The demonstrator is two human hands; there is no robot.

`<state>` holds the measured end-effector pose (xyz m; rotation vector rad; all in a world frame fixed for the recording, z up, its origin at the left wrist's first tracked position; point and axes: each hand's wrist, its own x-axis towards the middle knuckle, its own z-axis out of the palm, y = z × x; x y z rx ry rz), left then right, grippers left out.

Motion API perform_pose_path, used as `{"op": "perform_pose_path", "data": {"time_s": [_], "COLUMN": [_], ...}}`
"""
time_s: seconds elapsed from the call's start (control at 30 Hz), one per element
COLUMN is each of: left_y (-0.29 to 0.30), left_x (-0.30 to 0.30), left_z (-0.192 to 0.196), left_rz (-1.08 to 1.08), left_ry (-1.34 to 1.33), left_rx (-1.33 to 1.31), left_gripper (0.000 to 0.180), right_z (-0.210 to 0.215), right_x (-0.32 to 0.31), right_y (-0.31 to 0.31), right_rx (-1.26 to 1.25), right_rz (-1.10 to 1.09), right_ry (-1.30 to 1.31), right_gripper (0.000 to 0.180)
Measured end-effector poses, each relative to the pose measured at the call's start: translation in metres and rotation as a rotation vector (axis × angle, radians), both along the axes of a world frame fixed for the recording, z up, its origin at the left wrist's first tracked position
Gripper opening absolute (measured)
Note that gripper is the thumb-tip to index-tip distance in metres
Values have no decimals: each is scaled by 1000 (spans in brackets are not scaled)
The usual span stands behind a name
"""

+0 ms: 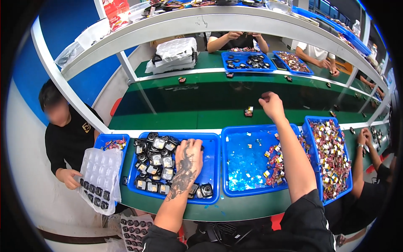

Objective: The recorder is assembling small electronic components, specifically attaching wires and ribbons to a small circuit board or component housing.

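Observation:
My left hand [190, 154] is over a blue tray [215, 168] of black camera-like units [156, 159], several with pale square faces. Its fingers curl downward, with a dark edge showing beside them; what they grip is hidden. My right hand [273, 105] hangs above the dark green belt [197, 105], fingers bent inward, and I cannot make out anything in them. Just left of it, apart from the fingers, a small part [248, 111] with a white and yellow label lies on the belt. Below my right forearm is a blue tray [245, 191] with small wired parts [275, 168] and scraps of blue film.
Right of my forearm stands a blue bin [348, 189] full of small wired parts. A person [69, 126] at left holds a clear blister tray [98, 172]. A white shelf beam [201, 23] crosses overhead. Other people work across the belt and at right.

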<state>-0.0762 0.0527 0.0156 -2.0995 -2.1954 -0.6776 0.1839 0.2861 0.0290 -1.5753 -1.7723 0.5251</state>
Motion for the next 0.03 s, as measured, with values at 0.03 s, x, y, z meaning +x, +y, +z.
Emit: {"op": "perform_pose_path", "data": {"time_s": [0.03], "left_y": [1], "left_x": [-4], "left_z": [1], "left_rz": [-1], "left_ry": [-80], "left_rx": [45], "left_gripper": [27], "right_z": [14], "right_x": [2], "right_y": [-12], "right_rx": [-31], "right_rz": [15], "right_ry": [88], "right_gripper": [36]}}
